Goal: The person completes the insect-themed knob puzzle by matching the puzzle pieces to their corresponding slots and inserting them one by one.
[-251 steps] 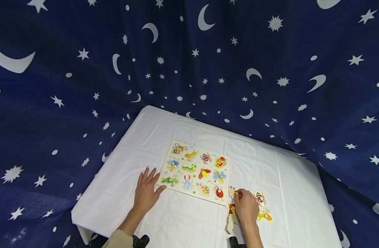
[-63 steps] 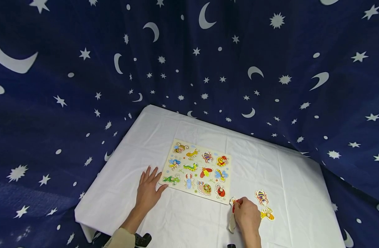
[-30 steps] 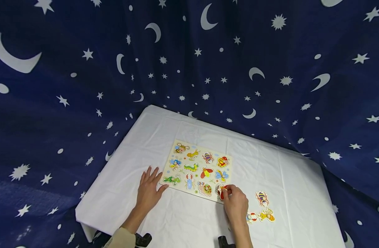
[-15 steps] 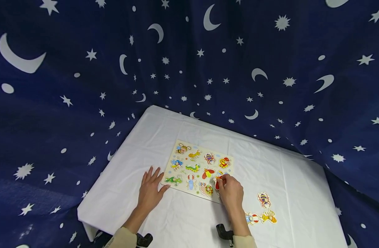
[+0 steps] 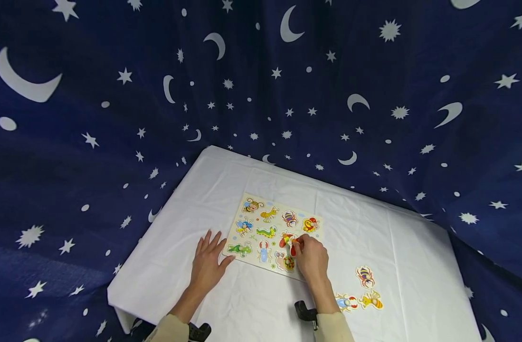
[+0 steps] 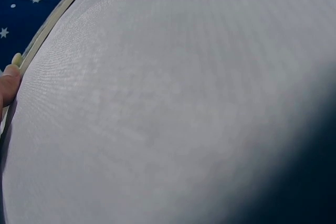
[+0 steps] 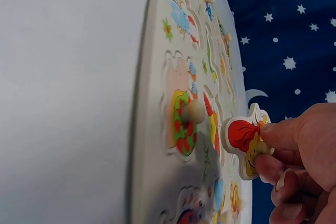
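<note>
- Two hands are at work: the right hand (image 5: 312,256) pinches the red-winged insect piece (image 7: 241,135) between thumb and fingers, tilted over the puzzle board (image 7: 152,129); whether it touches the board I cannot tell
- The left hand (image 5: 208,266) lies with its fingers spread at the board's near left corner, gripping nothing
- Slipping looks the likeliest fault: the piece is held toward one side only, so a loosened pinch could let it swing or drop face down
- The red recess (image 5: 287,238) that seems to match it is just beside the piece; a wrong turn of the outline, or coming down tilted, could jam one wing on the rim
- The fingers hide part of the recess from above, which might make lining up a guess
- The snail piece (image 7: 184,124) sits in its own recess close by, its knob (image 7: 193,112) sticking up; a low sweep of the hand could knock it
- Pressing hard might slide the board over the white cloth (image 5: 252,304), since the left hand steadies only one corner
- The beetle piece (image 5: 345,302) lies near the right forearm, so a careless pull back could shove it into the striped wasp piece (image 5: 372,300)
</note>
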